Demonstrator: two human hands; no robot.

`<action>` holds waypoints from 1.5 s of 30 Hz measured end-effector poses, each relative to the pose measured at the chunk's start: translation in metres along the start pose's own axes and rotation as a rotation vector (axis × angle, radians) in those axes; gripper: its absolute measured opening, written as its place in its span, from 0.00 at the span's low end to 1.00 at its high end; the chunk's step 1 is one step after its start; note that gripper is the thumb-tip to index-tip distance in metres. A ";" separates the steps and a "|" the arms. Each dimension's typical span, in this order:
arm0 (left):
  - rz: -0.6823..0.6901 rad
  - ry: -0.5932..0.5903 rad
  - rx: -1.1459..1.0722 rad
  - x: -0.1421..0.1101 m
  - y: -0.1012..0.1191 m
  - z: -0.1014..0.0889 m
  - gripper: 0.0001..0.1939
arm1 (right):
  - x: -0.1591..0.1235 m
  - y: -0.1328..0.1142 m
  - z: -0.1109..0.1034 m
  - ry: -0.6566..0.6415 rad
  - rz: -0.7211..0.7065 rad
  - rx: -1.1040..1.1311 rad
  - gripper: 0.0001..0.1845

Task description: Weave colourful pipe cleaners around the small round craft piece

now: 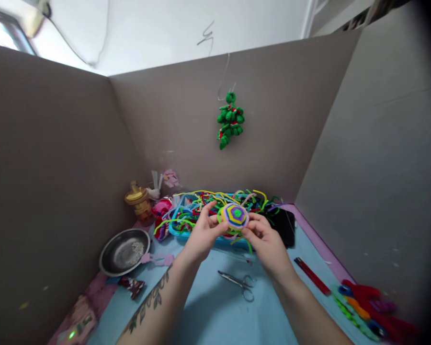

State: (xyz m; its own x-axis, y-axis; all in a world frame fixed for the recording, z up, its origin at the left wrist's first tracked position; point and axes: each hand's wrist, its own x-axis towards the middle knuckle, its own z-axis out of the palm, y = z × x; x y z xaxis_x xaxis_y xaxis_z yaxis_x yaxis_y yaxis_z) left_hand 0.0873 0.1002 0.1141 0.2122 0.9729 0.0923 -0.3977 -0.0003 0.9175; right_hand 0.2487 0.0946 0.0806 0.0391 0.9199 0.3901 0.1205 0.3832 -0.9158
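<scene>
Between both hands, above the table, is a round disc of coiled pipe cleaners (236,216) in rings of green, purple, yellow, blue and pink. My left hand (204,235) pinches its left edge with the thumb in front. The fingers of my right hand (267,242) are closed on its right edge. Just behind the disc stands a blue basket (181,235) heaped with loose coloured pipe cleaners (204,199). Below the hands, metal scissors (239,283) lie on the light blue cloth (215,311).
At left are a steel bowl (124,251) with small clear bits, a drink cup (139,203) and a wrapper (132,286). A dark phone (283,227), a red cutter (312,276) and colourful craft pieces (366,306) lie at right. Grey partitions (187,120) enclose the table; a green ornament (231,120) hangs behind.
</scene>
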 end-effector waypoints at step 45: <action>-0.207 0.639 -0.374 -0.203 -0.040 -0.041 0.11 | -0.136 0.002 0.054 -0.439 0.290 0.326 0.35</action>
State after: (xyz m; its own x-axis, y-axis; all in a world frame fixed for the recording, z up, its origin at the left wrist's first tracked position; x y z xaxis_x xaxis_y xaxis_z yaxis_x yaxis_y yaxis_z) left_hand 0.0237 -0.0879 0.0429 -0.1968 0.8891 -0.4133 -0.7054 0.1644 0.6895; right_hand 0.1896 -0.0251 0.0207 -0.3949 0.9123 0.1086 -0.1456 0.0546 -0.9878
